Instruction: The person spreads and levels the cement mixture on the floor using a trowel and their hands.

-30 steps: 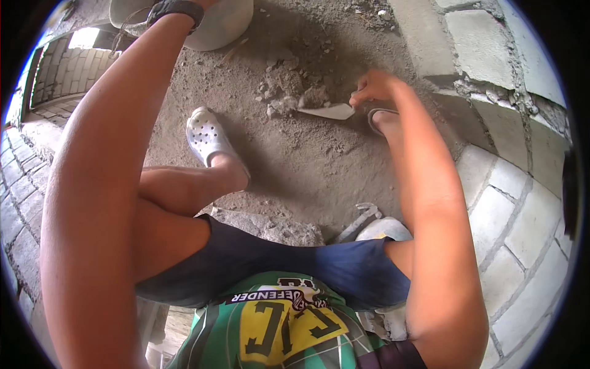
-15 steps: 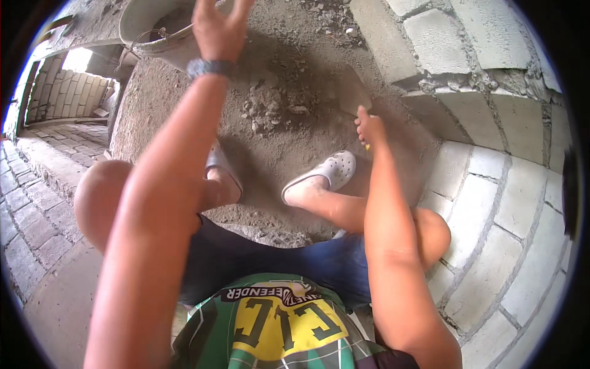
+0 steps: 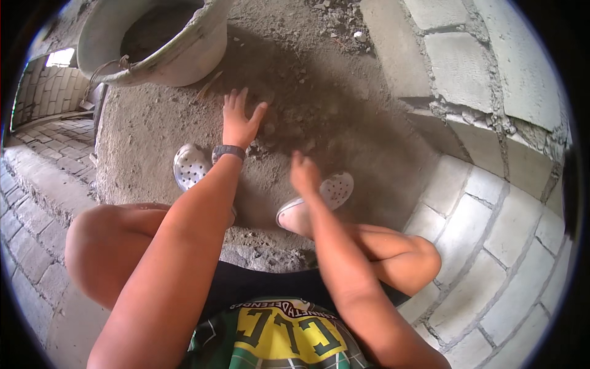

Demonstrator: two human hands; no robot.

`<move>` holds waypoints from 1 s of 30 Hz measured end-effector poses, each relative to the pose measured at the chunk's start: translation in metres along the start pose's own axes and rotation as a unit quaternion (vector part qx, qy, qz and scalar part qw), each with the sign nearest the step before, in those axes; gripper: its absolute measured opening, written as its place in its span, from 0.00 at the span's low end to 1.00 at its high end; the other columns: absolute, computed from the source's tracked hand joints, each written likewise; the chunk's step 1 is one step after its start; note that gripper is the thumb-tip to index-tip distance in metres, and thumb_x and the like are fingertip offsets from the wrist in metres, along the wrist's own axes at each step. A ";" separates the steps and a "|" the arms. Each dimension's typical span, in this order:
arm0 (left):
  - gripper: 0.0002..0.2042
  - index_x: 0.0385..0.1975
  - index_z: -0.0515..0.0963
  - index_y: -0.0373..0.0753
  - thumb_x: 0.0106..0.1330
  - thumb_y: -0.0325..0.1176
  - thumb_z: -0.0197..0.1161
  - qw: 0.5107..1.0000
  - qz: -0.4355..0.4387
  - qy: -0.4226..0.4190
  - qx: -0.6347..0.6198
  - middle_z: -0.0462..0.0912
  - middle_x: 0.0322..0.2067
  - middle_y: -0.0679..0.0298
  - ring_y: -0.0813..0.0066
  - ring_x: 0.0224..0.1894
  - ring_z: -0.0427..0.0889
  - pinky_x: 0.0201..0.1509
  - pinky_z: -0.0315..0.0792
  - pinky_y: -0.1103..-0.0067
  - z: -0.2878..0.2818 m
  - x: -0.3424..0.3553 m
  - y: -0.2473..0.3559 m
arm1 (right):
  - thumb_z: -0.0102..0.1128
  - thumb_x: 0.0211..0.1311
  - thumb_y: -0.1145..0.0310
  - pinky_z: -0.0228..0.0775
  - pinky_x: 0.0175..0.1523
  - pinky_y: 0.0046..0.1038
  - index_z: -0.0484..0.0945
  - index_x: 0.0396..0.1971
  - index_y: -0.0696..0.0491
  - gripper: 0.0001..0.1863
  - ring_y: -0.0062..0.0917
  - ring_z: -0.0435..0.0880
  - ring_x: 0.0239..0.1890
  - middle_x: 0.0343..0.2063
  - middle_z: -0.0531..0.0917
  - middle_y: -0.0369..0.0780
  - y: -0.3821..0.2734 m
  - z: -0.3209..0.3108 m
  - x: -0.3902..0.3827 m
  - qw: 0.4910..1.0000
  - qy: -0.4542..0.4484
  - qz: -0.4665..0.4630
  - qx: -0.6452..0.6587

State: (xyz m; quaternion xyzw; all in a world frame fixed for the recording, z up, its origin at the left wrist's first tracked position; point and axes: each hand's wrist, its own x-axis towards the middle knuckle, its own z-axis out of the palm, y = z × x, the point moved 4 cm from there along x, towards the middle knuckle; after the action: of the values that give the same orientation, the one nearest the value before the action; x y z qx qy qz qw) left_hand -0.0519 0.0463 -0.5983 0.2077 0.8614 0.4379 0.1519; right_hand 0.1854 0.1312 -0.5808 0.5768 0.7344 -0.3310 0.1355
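Observation:
My left hand (image 3: 241, 123), with a dark band at its wrist, is open with fingers spread just above the left side of a heap of grey rubble and sand (image 3: 289, 120). My right hand (image 3: 305, 176) is closed at the near side of the heap, in front of my right shoe. The earlier frame shows a trowel in this hand; now its blade cannot be made out against the dusty ground. A large pale bucket (image 3: 200, 55) with grey material inside stands at the far left, beyond my left hand.
My pale clogs (image 3: 192, 166) rest on the dirty ledge on either side of my hands. A block wall (image 3: 485, 215) rises close on the right. A thin sliver of debris (image 3: 211, 85) lies by the bucket. Lower brick paving (image 3: 37, 227) lies to the left.
My left hand has come back from beside the bucket to the heap. My right hand has swept left from near the wall toward the heap. The view has shifted, showing more of the bucket.

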 end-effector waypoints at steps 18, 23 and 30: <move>0.39 0.70 0.76 0.50 0.57 0.52 0.78 0.999 -0.015 0.037 0.031 0.73 0.71 0.48 0.46 0.71 0.73 0.74 0.69 0.60 0.010 -0.008 0.060 | 0.46 0.80 0.43 0.74 0.58 0.55 0.84 0.47 0.64 0.34 0.64 0.83 0.53 0.47 0.84 0.66 -0.086 -0.021 -0.020 0.991 -0.077 -0.088 0.068; 0.37 0.67 0.78 0.49 0.56 0.53 0.78 0.999 0.009 0.051 -0.001 0.75 0.69 0.50 0.48 0.69 0.75 0.73 0.71 0.61 0.002 -0.019 0.102 | 0.45 0.79 0.42 0.75 0.57 0.51 0.84 0.49 0.66 0.37 0.60 0.86 0.52 0.43 0.85 0.66 -0.079 -0.064 -0.046 0.989 -0.071 -0.035 0.123; 0.37 0.65 0.79 0.45 0.55 0.54 0.76 0.983 0.090 0.133 -0.090 0.76 0.67 0.49 0.45 0.66 0.77 0.69 0.74 0.59 -0.052 0.001 0.204 | 0.47 0.80 0.43 0.77 0.22 0.38 0.78 0.44 0.67 0.34 0.34 0.84 0.19 0.22 0.83 0.47 -0.122 -0.167 -0.083 0.980 -0.072 -0.051 0.177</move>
State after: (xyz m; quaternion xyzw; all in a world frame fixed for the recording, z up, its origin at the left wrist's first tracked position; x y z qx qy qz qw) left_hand -0.0304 0.1193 -0.4018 0.2095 0.8089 0.5492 0.0137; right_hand 0.1263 0.1613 -0.3685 0.5279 0.6811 -0.5029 0.0668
